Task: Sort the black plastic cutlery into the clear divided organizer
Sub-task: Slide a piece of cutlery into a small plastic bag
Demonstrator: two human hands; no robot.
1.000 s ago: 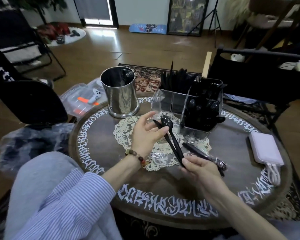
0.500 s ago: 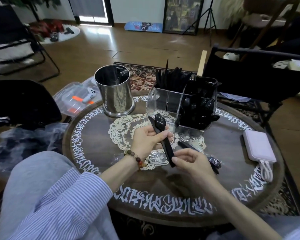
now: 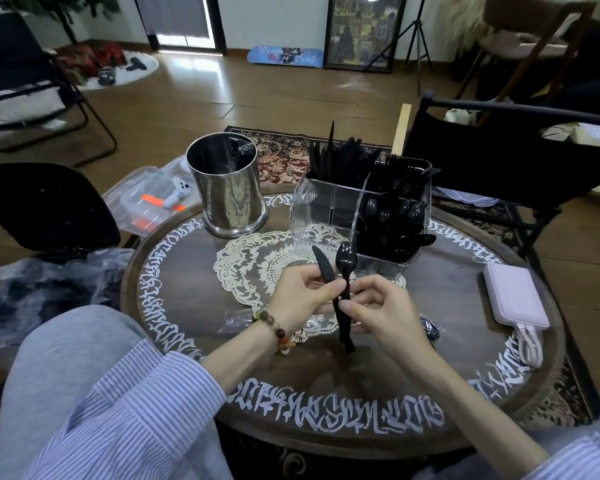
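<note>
The left hand (image 3: 300, 292) is pinching a black knife (image 3: 324, 268) between thumb and curled fingers, while the right hand (image 3: 381, 311) is pinching the handle of a black spoon (image 3: 346, 261) just beside it, both pieces standing nearly upright. Just beyond the fingertips, the clear divided organizer (image 3: 305, 216) is sitting on the round table (image 3: 326, 372), black cutlery filling its far and right compartments, a steel canister (image 3: 227, 185) standing to its left
</note>
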